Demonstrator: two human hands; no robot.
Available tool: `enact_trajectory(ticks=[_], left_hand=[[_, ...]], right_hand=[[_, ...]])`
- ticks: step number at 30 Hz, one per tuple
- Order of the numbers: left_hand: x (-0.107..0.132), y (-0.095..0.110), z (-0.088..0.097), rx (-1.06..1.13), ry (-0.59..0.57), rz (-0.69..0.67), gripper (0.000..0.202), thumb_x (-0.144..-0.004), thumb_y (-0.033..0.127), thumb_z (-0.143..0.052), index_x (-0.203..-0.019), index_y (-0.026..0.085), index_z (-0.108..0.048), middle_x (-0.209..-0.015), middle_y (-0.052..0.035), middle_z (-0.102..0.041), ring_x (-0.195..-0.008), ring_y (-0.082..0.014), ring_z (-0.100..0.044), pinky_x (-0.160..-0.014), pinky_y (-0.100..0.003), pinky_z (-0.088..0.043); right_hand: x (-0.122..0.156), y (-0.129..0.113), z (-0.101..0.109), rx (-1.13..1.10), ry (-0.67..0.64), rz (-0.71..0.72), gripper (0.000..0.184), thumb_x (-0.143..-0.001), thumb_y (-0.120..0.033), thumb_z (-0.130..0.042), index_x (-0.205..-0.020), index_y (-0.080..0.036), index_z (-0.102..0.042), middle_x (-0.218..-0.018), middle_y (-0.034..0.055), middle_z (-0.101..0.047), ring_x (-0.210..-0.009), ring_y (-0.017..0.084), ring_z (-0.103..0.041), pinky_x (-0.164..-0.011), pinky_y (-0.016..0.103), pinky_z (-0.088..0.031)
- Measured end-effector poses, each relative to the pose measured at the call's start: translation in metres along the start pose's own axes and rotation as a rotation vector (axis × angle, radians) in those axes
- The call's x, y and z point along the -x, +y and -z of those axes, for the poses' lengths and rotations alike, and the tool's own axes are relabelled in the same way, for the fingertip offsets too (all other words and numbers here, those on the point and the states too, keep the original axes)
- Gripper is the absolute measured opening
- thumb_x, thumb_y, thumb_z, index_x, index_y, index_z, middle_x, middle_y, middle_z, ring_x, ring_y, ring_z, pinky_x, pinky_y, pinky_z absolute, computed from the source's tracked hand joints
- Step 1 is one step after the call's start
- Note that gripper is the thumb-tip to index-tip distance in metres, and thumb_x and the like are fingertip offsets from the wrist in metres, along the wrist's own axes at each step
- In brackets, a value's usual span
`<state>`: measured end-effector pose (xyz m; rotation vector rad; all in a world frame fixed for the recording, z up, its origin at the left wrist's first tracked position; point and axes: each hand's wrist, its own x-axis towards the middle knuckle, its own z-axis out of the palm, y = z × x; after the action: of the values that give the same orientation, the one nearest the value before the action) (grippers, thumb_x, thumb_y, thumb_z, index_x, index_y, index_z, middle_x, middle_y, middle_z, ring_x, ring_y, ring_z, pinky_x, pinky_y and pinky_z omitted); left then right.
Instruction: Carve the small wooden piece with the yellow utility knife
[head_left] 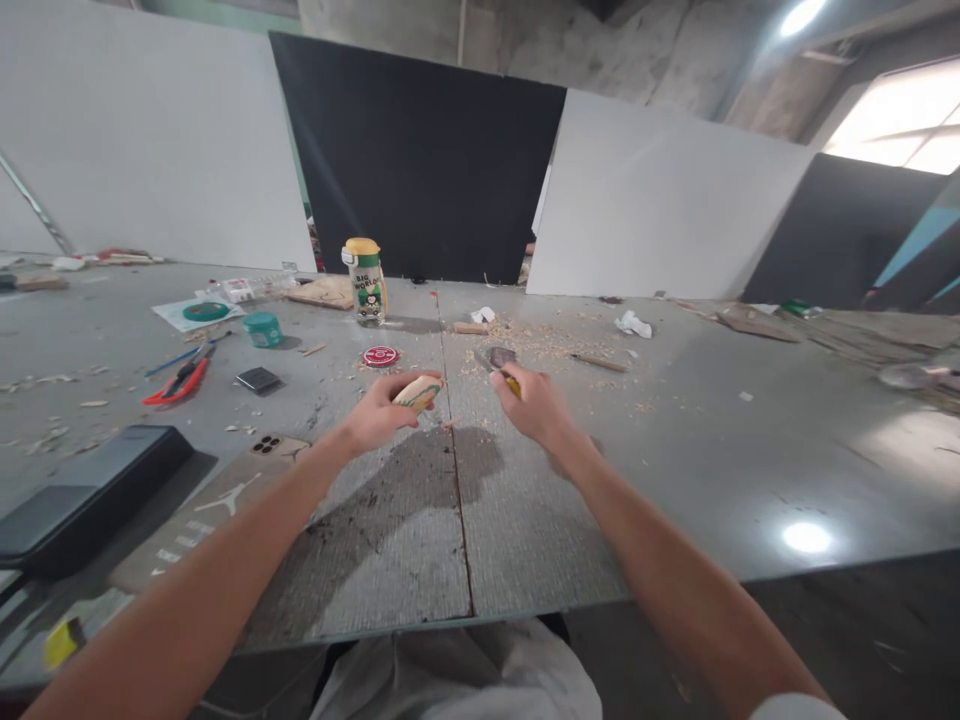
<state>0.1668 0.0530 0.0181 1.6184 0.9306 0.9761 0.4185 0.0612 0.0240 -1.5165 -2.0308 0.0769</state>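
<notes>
My left hand (382, 408) is closed around a small pale wooden block (418, 393) with greenish lines on its face. To its right, my right hand (532, 402) grips a yellow-handled knife (513, 386), its thin blade pointing up and left. The two hands are apart above the grey table, and the blade does not touch the block. Just beyond the right hand is a dark grey patch (501, 355) that I cannot make out clearly. A red round tin (380, 357) lies beyond my left hand.
Wood shavings (536, 340) and a slim stick (598, 362) lie ahead. A yellow-lidded bottle (367, 285) stands behind the tin. Leftward are a teal jar (262, 329), red-handled pliers (178, 383), a phone (247, 475) and a black case (97, 495). Boards (427, 160) wall the back.
</notes>
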Motion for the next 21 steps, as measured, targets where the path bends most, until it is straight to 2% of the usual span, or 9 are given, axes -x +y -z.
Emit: enact_trajectory(ticks=[4,8,14,21], left_hand=[[-0.001,-0.001,-0.004,-0.127,0.025,-0.037,0.061,-0.06,0.023,-0.058,-0.12,0.018,-0.06,-0.115,-0.0086,-0.063,-0.098,-0.0248,-0.06,-0.071,-0.03,-0.049],[-0.001,-0.003,-0.009,-0.305,0.07,-0.086,0.066,-0.058,0.017,-0.051,-0.123,0.017,-0.059,-0.112,-0.0073,-0.065,-0.099,-0.0254,-0.06,-0.076,-0.032,-0.049],[-0.001,-0.011,-0.015,-0.367,0.126,-0.127,0.068,-0.058,0.014,-0.051,-0.126,0.016,-0.059,-0.1,-0.0073,-0.068,-0.097,-0.027,-0.062,-0.08,-0.036,-0.051],[0.0,-0.008,-0.02,-0.334,0.135,-0.153,0.066,-0.059,0.014,-0.052,-0.125,0.016,-0.058,-0.12,-0.0086,-0.065,-0.102,-0.0248,-0.062,-0.087,-0.035,-0.051]], right_hand=[[0.006,-0.015,-0.004,-0.102,-0.049,0.038,0.038,-0.096,-0.048,-0.035,-0.074,-0.02,-0.049,-0.063,0.0001,-0.051,-0.057,0.013,-0.043,-0.057,0.027,-0.024],[0.017,-0.033,-0.006,-0.146,-0.104,0.094,0.038,-0.097,-0.046,-0.037,-0.072,-0.02,-0.05,-0.063,-0.0007,-0.051,-0.059,0.012,-0.044,-0.059,0.027,-0.025],[0.03,-0.054,-0.004,-0.156,-0.194,0.152,0.039,-0.097,-0.045,-0.036,-0.076,-0.02,-0.057,-0.065,-0.0009,-0.055,-0.059,0.012,-0.042,-0.059,0.028,-0.024],[0.033,-0.057,-0.003,-0.121,-0.196,0.187,0.038,-0.098,-0.045,-0.036,-0.08,-0.021,-0.06,-0.068,-0.0007,-0.056,-0.06,0.012,-0.041,-0.058,0.028,-0.022]])
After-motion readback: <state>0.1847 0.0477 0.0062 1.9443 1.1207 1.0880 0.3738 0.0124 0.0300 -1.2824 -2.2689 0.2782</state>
